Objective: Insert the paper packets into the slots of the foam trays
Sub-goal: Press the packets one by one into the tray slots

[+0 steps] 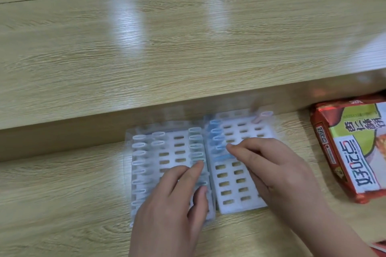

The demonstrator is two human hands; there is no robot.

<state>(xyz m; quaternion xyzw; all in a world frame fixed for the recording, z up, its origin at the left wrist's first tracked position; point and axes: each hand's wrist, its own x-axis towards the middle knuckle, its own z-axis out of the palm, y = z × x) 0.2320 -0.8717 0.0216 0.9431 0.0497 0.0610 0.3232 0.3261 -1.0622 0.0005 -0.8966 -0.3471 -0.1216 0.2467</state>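
Paper-light and floppy, the blue packet (223, 157) wants a top-edge pinch, as the right grip (277, 175) holds it mid-frame; the left grip (171, 204) is too blurred to tell.

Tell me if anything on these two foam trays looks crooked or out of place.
The pinkish packet at the far right corner of the right tray lies slanted, unlike the blue packets lined up along that tray's left edge. Blur hides whether it sits in a slot.

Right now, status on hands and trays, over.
Left hand resting on left tray. Right hand at blue packet, right tray; grip blurred. Most slots there unfilled. Snack bag clear of trays.
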